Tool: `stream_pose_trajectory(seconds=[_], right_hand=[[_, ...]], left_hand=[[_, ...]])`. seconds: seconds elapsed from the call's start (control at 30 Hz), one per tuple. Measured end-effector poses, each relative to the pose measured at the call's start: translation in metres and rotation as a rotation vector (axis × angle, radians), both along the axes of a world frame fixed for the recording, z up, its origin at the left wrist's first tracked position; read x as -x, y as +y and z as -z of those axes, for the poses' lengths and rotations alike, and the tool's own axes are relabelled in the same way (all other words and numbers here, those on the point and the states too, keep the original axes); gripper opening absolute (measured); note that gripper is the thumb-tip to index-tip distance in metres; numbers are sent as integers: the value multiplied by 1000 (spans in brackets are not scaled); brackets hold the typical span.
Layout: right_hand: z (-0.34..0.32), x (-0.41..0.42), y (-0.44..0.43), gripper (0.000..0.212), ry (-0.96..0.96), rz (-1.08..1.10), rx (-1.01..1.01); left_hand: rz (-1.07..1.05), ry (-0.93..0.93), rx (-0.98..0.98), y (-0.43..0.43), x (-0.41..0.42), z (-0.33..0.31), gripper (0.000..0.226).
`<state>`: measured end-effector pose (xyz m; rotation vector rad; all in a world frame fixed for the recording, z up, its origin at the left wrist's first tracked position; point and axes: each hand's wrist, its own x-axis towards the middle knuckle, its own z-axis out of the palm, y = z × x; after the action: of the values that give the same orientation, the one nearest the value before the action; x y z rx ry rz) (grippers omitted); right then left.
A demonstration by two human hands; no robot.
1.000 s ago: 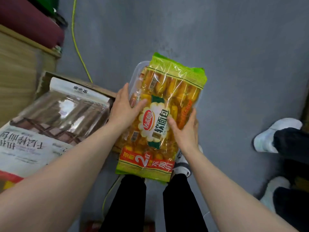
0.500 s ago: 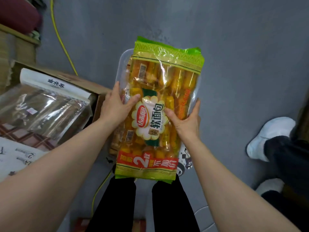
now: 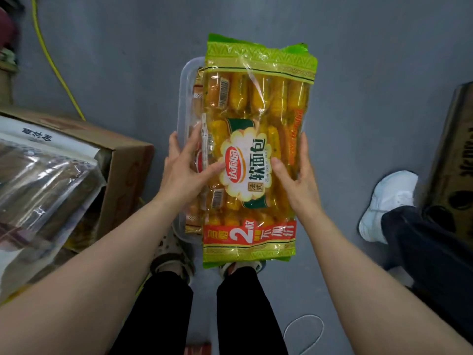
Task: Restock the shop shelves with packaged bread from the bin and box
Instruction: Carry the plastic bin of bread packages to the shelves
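Item under inspection: one bread pack (image 3: 258,149), held at the centre of the view above the grey floor (image 3: 371,73), long axis running 12 to 6 o'clock.

Labelling: green bands top and bottom, clear window showing rows of yellow wrapped rolls. The central cream badge carries a red oval brand logo and the large characters 软面包. A red banner near the 6 o'clock end shows a large "2枚"; its remaining characters are not reliably legible. Two barcodes show on inner wrappers.

Left hand (image 3: 184,170): at the pack's 9 o'clock edge, thumb laid across the front and fingers (image 3: 195,134) straight and slightly spread, pinching that side.

Right hand (image 3: 299,180): at the 3 o'clock edge, thumb on the front, fingers pressed together along the edge, pinching it. How far they reach behind is hidden.

A clear plastic bin (image 3: 183,98) lies beneath the pack, mostly covered; only its 9 to 11 o'clock rim shows.

At 9 o'clock a cardboard box (image 3: 125,170) holds a large glossy bag (image 3: 43,180); its print is upside down and cut off.

At 3 o'clock stand a white shoe (image 3: 386,198) and a brown carton (image 3: 455,155) whose dark characters are cropped.
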<state>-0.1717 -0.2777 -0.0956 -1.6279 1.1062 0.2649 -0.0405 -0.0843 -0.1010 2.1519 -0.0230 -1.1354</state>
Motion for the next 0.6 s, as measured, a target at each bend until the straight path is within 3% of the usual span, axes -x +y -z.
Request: stream_pose_trajectory(seconds=[0.33,0.6], right_hand=[[-26,7,-6,79,-27,54,-30],[-136,23,-9,77,-26,101,-59]], left_hand=[[-75,0,49,3,-8,-36,83],[-50,3,49,-6,-6,-148,80]])
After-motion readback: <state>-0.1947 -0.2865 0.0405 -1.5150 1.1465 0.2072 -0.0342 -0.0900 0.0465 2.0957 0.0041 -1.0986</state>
